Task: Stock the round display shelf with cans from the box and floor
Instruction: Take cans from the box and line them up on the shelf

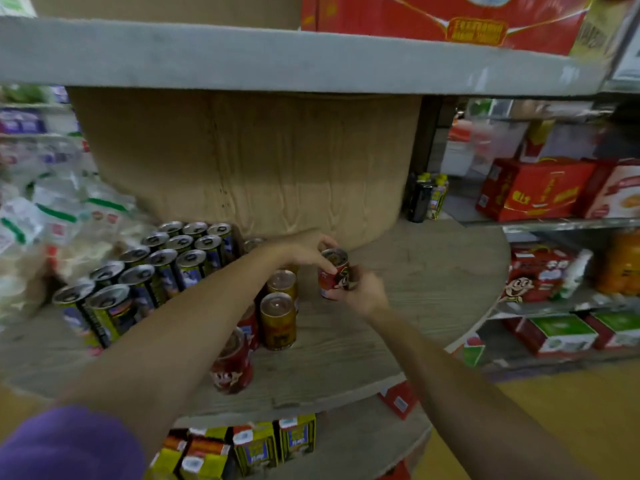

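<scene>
The round shelf (433, 271) fills the middle of the frame, a wood-grain tier curving from lower left to right, with a broad brown core (249, 161) rising behind it and a grey upper tier (277, 60) across the top. On that upper tier, at upper right, sits a red carton (433, 15). A lower tier at the bottom centre carries yellow packs (256, 445).

At centre left a block of tall cans (166, 261) stands in tight rows. Just right of it, partly behind the left forearm, a short column of gold cans (278, 320) and red cans (233, 362) runs toward the front edge.

Both hands meet at the centre of the frame on one red can (334, 273), which stands upright, at or just above the bare shelf near the core; whether its base touches the wood I cannot tell. The left hand (304, 249) reaches over from the left, its fingers curled over the can's rim. The right hand (362, 292) grips the lower body from the front, fingers wrapped round the label.

The risk lies mostly with the left forearm: it crosses low over the gold and red column, and drawing it back carelessly could probably topple one, perhaps the front red can near the edge. Releasing the held can while it is tilted could also let it roll across the open shelf. The frame is blurred, so fine contact is uncertain.
</scene>
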A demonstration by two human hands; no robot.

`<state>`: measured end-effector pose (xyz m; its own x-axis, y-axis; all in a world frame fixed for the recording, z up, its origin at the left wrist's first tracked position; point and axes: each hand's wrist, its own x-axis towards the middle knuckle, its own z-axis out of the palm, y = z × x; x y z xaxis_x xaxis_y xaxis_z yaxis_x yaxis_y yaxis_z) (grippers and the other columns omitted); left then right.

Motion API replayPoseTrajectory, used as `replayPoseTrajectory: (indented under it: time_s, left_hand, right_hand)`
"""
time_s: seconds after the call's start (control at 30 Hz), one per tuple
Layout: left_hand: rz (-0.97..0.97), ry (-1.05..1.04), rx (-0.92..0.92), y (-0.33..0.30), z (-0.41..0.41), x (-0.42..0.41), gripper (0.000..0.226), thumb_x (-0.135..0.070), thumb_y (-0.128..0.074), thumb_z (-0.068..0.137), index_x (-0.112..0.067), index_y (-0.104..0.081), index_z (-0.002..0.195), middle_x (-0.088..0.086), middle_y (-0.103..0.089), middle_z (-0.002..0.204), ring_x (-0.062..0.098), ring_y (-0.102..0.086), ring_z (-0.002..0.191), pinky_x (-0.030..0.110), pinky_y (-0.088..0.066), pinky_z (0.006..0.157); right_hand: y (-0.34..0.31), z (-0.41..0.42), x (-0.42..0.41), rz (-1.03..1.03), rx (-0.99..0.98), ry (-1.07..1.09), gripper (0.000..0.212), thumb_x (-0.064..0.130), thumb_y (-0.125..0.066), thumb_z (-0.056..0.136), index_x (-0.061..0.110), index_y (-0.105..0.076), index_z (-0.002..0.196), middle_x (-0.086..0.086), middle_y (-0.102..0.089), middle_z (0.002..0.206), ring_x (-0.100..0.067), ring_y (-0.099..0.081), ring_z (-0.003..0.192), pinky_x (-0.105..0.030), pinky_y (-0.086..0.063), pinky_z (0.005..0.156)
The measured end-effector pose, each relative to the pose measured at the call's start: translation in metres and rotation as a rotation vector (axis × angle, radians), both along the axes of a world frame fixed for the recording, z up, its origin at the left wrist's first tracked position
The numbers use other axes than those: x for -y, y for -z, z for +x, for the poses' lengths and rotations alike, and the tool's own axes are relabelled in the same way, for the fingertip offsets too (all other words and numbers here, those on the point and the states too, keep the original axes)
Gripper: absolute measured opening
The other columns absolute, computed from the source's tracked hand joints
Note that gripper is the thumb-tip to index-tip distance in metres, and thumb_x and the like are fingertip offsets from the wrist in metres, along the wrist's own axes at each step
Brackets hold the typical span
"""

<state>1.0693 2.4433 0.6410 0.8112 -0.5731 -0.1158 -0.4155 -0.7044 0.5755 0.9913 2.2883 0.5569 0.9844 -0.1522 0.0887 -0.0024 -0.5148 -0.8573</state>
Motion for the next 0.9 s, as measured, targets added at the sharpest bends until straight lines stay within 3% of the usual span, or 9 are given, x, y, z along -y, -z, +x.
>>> replayPoseTrajectory:
  time_s: [0.13, 0.23, 0.33, 0.43, 0.57, 0.7, 0.8, 0.9]
  left_hand:
    - [0.110, 0.054, 0.216, 0.018, 0.043, 0.001, 0.044, -0.019, -0.076, 0.083, -0.019, -0.065, 0.126, -0.002, -0.056, 0.127, 0.017, -0.052, 0.118, 0.036, -0.042, 0.105]
    - [0.211, 0.090, 0.278, 0.030, 0.067, -0.001, 0.039, -0.019, -0.073, 0.085, -0.021, -0.066, 0.123, 0.000, -0.057, 0.136, 0.018, -0.052, 0.125, 0.041, -0.041, 0.108]
    - [0.232, 0.114, 0.345, 0.039, 0.079, -0.002, 0.030, -0.014, -0.069, 0.087, -0.016, -0.069, 0.117, 0.003, -0.061, 0.130, 0.021, -0.056, 0.117, 0.042, -0.045, 0.102]
    - [0.246, 0.129, 0.425, 0.042, 0.084, -0.004, 0.021, -0.007, -0.065, 0.088, -0.009, -0.073, 0.107, 0.006, -0.062, 0.121, 0.023, -0.058, 0.109, 0.042, -0.046, 0.097]
    - [0.284, 0.068, 0.420, 0.045, 0.099, -0.017, 0.018, -0.004, -0.062, 0.089, -0.005, -0.070, 0.104, 0.011, -0.064, 0.119, 0.027, -0.060, 0.110, 0.042, -0.047, 0.096]
    - [0.256, 0.050, 0.423, 0.045, 0.103, -0.024, 0.022, -0.004, -0.063, 0.090, -0.005, -0.071, 0.111, 0.009, -0.061, 0.130, 0.024, -0.055, 0.122, 0.040, -0.042, 0.105]
    - [0.232, 0.058, 0.424, 0.043, 0.100, -0.023, 0.029, 0.003, -0.058, 0.091, -0.004, -0.069, 0.117, 0.008, -0.057, 0.137, 0.023, -0.051, 0.128, 0.031, -0.035, 0.107]
    - [0.227, 0.031, 0.388, 0.041, 0.095, -0.022, 0.032, 0.003, -0.059, 0.090, -0.006, -0.068, 0.118, 0.007, -0.058, 0.136, 0.023, -0.052, 0.127, 0.036, -0.039, 0.109]
  right_hand:
    - [0.014, 0.035, -0.015, -0.012, -0.064, 0.100, 0.058, 0.036, -0.091, 0.060, 0.013, -0.065, 0.107, 0.000, -0.072, 0.103, -0.014, -0.066, 0.094, -0.026, -0.051, 0.076]
    - [0.021, 0.055, -0.027, -0.057, -0.070, 0.172, 0.059, 0.039, -0.090, 0.060, 0.011, -0.064, 0.105, -0.004, -0.071, 0.102, -0.021, -0.065, 0.097, -0.035, -0.054, 0.082]
    - [0.025, 0.074, -0.038, -0.056, -0.094, 0.222, 0.056, 0.037, -0.087, 0.067, 0.008, -0.063, 0.109, -0.008, -0.069, 0.105, -0.026, -0.063, 0.100, -0.028, -0.047, 0.075]
    - [0.028, 0.095, -0.048, -0.034, -0.134, 0.245, 0.053, 0.035, -0.082, 0.074, 0.005, -0.063, 0.114, -0.013, -0.069, 0.110, -0.029, -0.063, 0.106, -0.030, -0.048, 0.078]
    - [0.023, 0.111, -0.054, -0.100, -0.142, 0.176, 0.041, 0.038, -0.076, 0.082, 0.009, -0.070, 0.111, -0.011, -0.071, 0.109, -0.028, -0.064, 0.107, -0.030, -0.047, 0.082]
    - [0.021, 0.116, -0.058, -0.194, -0.147, 0.124, 0.023, 0.021, -0.065, 0.092, 0.007, -0.070, 0.110, -0.013, -0.070, 0.113, -0.030, -0.062, 0.111, -0.031, -0.047, 0.090]
    - [0.023, 0.110, -0.056, -0.187, -0.171, 0.111, 0.024, 0.011, -0.059, 0.092, 0.007, -0.069, 0.114, -0.013, -0.068, 0.118, -0.030, -0.061, 0.114, -0.031, -0.045, 0.095]
    - [0.021, 0.099, -0.051, -0.198, -0.143, 0.052, 0.027, 0.005, -0.056, 0.091, 0.008, -0.069, 0.114, -0.011, -0.068, 0.120, -0.030, -0.060, 0.115, -0.031, -0.044, 0.100]
